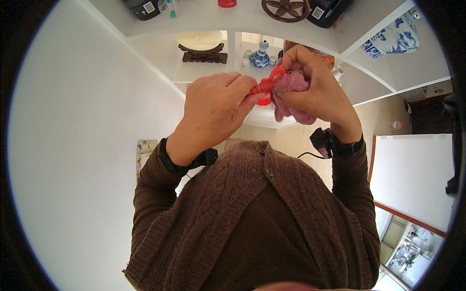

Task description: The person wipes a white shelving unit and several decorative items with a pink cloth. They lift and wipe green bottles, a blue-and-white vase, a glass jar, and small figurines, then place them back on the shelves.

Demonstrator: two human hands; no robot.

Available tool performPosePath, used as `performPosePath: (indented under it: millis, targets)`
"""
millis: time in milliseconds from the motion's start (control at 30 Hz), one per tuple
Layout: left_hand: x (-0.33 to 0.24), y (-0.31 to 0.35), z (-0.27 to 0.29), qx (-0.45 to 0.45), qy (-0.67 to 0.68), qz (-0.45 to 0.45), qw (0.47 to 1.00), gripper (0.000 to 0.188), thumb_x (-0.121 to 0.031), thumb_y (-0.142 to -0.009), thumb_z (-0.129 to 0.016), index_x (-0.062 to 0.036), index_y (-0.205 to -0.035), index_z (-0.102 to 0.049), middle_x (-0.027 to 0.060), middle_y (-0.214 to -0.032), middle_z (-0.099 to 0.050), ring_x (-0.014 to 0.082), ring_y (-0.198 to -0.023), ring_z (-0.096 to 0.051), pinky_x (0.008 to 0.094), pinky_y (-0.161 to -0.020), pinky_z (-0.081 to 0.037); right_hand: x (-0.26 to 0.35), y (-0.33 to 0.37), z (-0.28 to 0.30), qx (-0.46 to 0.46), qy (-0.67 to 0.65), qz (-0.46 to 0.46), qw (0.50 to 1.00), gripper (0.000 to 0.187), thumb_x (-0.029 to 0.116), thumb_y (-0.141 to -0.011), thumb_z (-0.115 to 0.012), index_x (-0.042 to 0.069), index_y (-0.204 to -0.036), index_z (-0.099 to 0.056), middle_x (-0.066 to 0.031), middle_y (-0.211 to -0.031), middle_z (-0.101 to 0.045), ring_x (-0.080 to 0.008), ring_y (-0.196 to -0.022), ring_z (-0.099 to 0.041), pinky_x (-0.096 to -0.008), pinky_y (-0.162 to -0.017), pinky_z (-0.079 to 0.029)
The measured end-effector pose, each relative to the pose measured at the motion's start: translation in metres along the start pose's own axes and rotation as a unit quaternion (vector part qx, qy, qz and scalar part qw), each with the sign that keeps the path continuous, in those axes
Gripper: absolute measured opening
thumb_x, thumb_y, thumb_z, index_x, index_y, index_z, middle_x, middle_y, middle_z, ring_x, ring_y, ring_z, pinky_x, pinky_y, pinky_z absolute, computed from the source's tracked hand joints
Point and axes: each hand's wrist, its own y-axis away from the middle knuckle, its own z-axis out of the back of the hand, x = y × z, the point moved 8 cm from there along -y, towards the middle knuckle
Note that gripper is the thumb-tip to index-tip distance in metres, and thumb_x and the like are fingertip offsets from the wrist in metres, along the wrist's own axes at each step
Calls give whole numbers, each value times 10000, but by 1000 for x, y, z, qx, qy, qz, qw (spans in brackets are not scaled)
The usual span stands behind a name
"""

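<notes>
In front of my chest, both hands are raised before a white shelf unit. My left hand (211,106) is closed, its thumb and fingers pinching a small glossy red object (266,86) with a loop at its upper end; I cannot make out its exact kind. A crumpled pink cloth (293,92) is bunched in my right hand (325,92), which is closed around it. The cloth lies against the red object's right side, and my right fingertips are close to the loop. Part of the red object is hidden by my left fingers.
Behind my hands, a blue-and-white porcelain bottle (260,56) stands among small cups. A pale plate (198,40) rests on a dark carved stand (205,54). Above are a brown wheel-shaped ornament (285,8) and dark bottles. A blue-and-white vase (397,36) stands at the upper right.
</notes>
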Motion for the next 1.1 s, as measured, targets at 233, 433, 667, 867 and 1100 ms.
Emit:
performPosePath:
  millis: [233, 433, 667, 867, 1100]
  targets:
    - [4, 3, -3, 12, 32, 34, 999, 167, -190, -846, -739, -58, -924, -672, 85, -780, -660, 281, -659, -626, 360, -566, -472, 7, 1, -2, 9, 5, 22, 1000, 408, 16, -717, -738, 26, -1061, -518, -72, -915, -635, -119, -851, -611, -260, -762, -502]
    - [-1, 3, -13, 39, 57, 36, 997, 220, -284, -889, -690, -78, -862, -619, 85, -738, -606, 306, -679, -598, 403, -565, -437, 0, 5, -4, 61, 54, -31, 996, 426, 2, -687, -725, 54, -1059, -523, -33, -976, -620, -104, -914, -609, -249, -819, -506]
    - [0, 4, -12, 46, 83, 33, 995, 214, -278, -878, -703, -75, -875, -633, 95, -766, -622, 301, -682, -613, 390, -576, -454, -3, 5, -4, 112, -14, -41, 993, 432, 31, -691, -734, 48, -1088, -563, -27, -986, -637, -95, -903, -607, -235, -828, -498]
    - [-9, 8, -21, 98, 71, 9, 993, 199, -256, -864, -719, -73, -907, -654, 101, -775, -635, 304, -691, -624, 385, -595, -475, -5, 12, -7, 190, 71, -50, 978, 420, 78, -680, -756, 41, -1060, -582, -26, -964, -636, -96, -886, -605, -240, -818, -501]
    - [10, 8, 5, 6, 51, 48, 998, 193, -243, -886, -698, -63, -923, -639, 105, -807, -661, 305, -682, -636, 371, -582, -484, 0, -2, 52, 70, -66, 34, 995, 340, 97, -744, -736, 40, -1056, -616, -63, -988, -680, -136, -888, -633, -267, -813, -517]
